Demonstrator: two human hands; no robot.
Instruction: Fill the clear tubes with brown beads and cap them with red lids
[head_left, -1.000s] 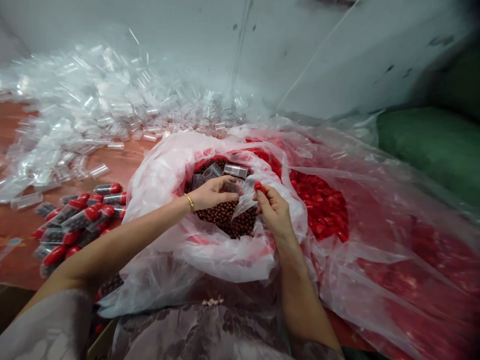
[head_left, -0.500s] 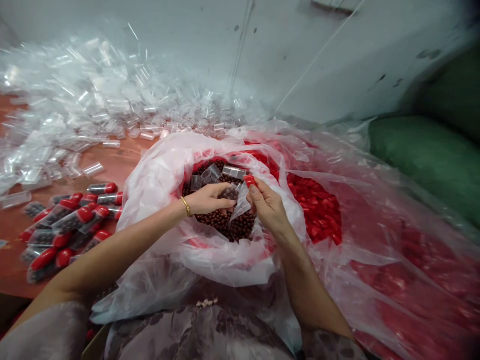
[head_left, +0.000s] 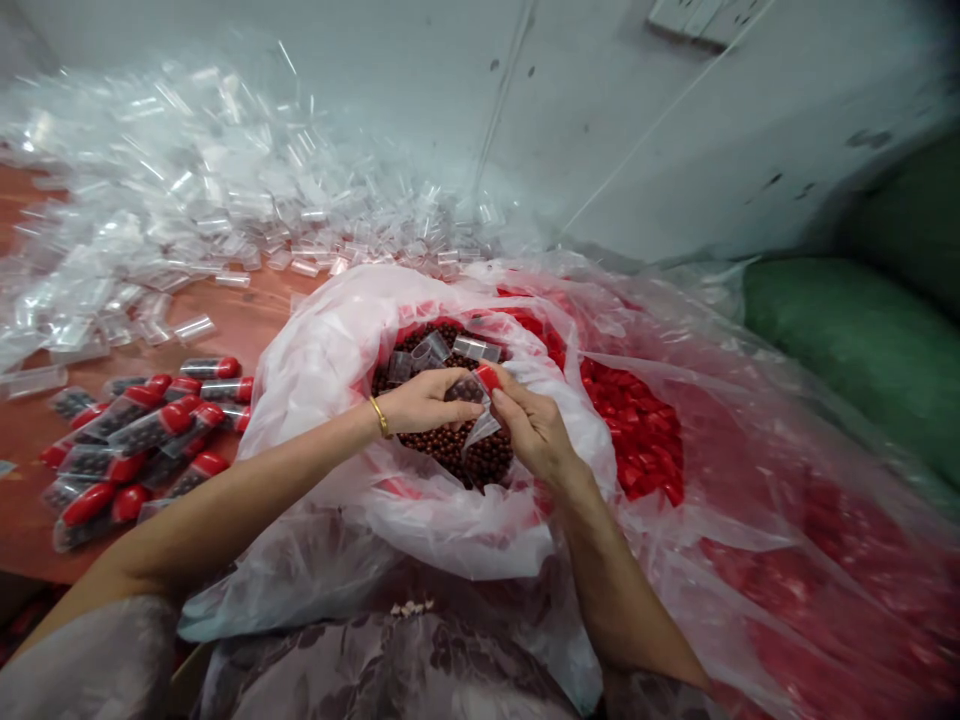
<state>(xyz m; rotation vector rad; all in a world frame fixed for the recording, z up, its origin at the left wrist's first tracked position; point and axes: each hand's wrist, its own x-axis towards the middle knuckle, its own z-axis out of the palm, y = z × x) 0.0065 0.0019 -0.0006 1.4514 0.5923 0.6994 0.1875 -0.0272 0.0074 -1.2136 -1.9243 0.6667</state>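
Observation:
My left hand is closed round a clear plastic tube with dark balls in it. At the tube's open end my right hand pinches a red cap; cap and tube meet, but how far the cap sits on is hidden. A thin clear plastic piece hangs beneath the fingers of my right hand. Both hands are over a white plastic bag full of small dark brown balls. A few clear tubes lie on the balls at the far side.
Capped, filled tubes are heaped on the orange table at left. Behind them rises a large pile of clear tubes. To the right, a clear bag holds red caps. A green sack stands at far right, against the wall.
My right hand has brought the red cap left onto the end of the tube in my left hand. The whole view has shifted slightly.

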